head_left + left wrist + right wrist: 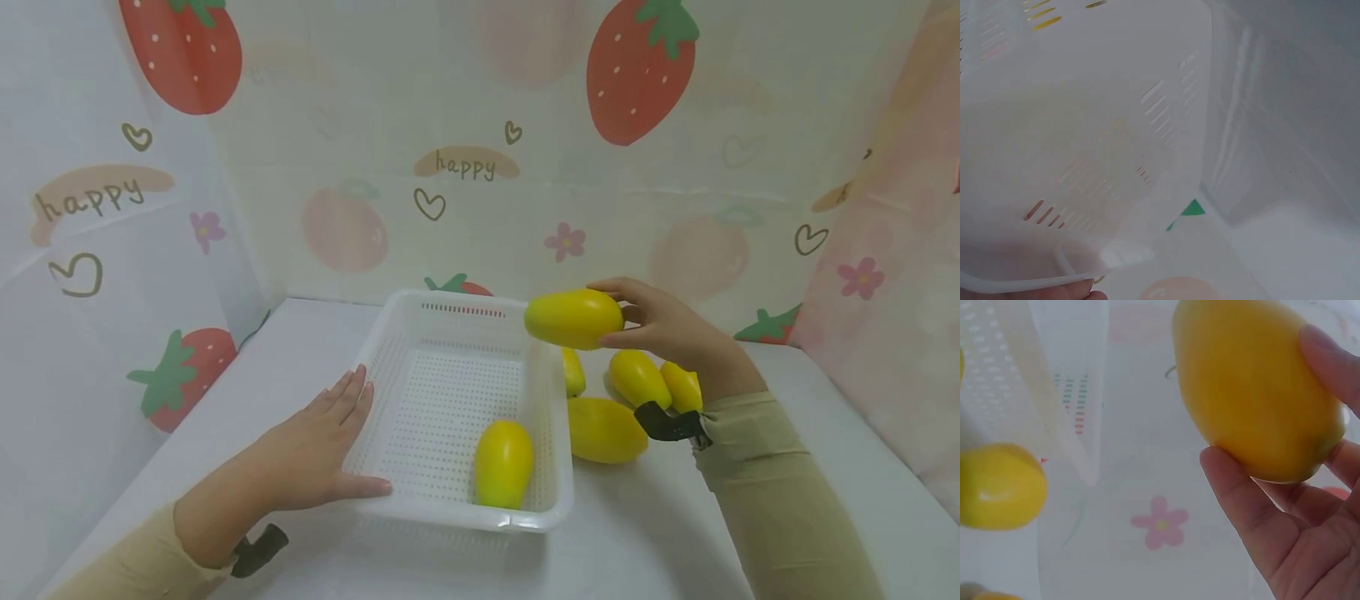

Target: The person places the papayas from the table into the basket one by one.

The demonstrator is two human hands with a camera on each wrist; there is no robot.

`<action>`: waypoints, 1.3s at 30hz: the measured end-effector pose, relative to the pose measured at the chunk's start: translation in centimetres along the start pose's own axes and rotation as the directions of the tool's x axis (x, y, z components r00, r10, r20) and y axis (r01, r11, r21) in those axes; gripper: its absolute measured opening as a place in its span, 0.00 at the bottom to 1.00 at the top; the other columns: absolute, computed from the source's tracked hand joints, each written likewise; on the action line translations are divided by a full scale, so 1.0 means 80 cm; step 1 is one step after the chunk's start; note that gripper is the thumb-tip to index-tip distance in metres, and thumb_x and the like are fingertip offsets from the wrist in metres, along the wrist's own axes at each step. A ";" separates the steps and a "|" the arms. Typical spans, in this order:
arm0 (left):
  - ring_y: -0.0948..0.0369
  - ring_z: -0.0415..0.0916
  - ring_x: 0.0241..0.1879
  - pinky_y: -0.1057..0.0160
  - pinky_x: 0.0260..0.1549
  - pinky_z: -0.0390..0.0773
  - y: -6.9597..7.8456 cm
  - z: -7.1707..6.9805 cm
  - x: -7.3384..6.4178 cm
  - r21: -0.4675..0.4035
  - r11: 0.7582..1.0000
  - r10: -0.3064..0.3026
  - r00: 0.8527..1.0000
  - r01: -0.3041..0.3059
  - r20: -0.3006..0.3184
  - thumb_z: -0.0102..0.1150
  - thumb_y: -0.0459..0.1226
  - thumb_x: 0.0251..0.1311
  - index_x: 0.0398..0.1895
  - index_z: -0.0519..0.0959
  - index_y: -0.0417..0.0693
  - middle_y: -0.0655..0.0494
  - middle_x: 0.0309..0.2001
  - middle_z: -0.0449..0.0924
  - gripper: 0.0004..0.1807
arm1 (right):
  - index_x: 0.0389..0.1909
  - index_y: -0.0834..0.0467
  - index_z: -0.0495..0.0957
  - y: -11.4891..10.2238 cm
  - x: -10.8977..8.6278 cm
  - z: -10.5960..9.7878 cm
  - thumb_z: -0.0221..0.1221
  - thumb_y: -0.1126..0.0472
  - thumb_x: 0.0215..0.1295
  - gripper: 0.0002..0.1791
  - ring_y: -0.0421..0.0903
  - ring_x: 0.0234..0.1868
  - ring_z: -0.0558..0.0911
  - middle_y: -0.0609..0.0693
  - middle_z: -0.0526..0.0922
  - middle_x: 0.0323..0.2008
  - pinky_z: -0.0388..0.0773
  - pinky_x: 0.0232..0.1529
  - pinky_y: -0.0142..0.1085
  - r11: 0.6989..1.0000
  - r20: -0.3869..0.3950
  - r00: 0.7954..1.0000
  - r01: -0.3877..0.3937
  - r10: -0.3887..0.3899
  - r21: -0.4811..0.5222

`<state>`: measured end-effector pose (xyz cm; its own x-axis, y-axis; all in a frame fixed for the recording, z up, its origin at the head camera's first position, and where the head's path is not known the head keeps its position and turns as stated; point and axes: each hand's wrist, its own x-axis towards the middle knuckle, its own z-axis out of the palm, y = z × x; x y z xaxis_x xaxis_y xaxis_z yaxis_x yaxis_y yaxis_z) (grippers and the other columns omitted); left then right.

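Yellow fruit (573,318) is held up by the far right corner of the white basket (442,512), one end pinched between the right hand's (660,323) fingers and thumb. The left hand (315,450) touches the basket's left side, fingers straight, thumb spread. Good placing would mean clearing the side, lowering gently beside the single fruit inside (504,464), then releasing only once supported.

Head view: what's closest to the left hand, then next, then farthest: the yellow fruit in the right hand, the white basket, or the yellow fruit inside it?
1. White basket: the left hand touches its left side.
2. Inside yellow fruit: near the basket's right wall.
3. Held yellow fruit: raised in the right hand.
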<state>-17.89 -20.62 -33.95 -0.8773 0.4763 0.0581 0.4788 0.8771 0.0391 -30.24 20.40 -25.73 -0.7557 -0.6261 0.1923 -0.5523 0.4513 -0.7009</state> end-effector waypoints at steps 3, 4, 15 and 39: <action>0.45 0.37 0.70 0.47 0.64 0.49 0.001 0.000 0.000 0.001 1.000 0.003 1.000 -0.003 -0.005 0.34 0.77 0.43 0.69 0.47 0.33 0.37 0.71 0.38 0.64 | 0.62 0.48 0.63 -0.006 0.009 0.005 0.63 0.56 0.57 0.32 0.46 0.49 0.76 0.45 0.70 0.56 0.71 0.53 0.45 1.000 0.003 1.000 -0.004 0.004 -0.015; 0.45 0.37 0.70 0.47 0.64 0.49 0.001 0.000 0.000 0.003 1.000 0.004 1.000 -0.004 -0.008 0.34 0.77 0.43 0.69 0.47 0.33 0.37 0.71 0.39 0.64 | 0.62 0.47 0.63 -0.008 0.012 0.006 0.63 0.55 0.56 0.32 0.46 0.49 0.76 0.44 0.70 0.55 0.70 0.54 0.47 1.000 0.003 1.000 -0.008 0.008 -0.017; 0.45 0.36 0.70 0.47 0.65 0.48 0.003 -0.001 0.000 -0.001 1.000 -0.001 1.000 0.001 0.001 0.33 0.77 0.42 0.69 0.46 0.33 0.38 0.71 0.38 0.64 | 0.62 0.50 0.64 -0.043 0.033 0.016 0.62 0.59 0.57 0.31 0.48 0.50 0.75 0.46 0.69 0.56 0.68 0.56 0.49 1.000 0.022 1.000 0.009 -0.009 0.016; 0.46 0.37 0.70 0.46 0.64 0.49 0.005 -0.001 -0.004 -0.011 1.000 -0.013 1.000 0.014 0.010 0.33 0.77 0.42 0.69 0.46 0.34 0.39 0.71 0.38 0.64 | 0.58 0.40 0.66 -0.043 0.077 0.049 0.65 0.55 0.54 0.30 0.47 0.49 0.76 0.42 0.71 0.54 0.67 0.56 0.47 0.999 0.108 0.994 -0.036 0.035 0.007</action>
<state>-17.44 -20.40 -33.88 -0.8840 0.4651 0.0474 0.4672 0.8827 0.0512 -31.60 12.51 -24.83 -0.7318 -0.6752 0.0926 -0.5224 0.4686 -0.7124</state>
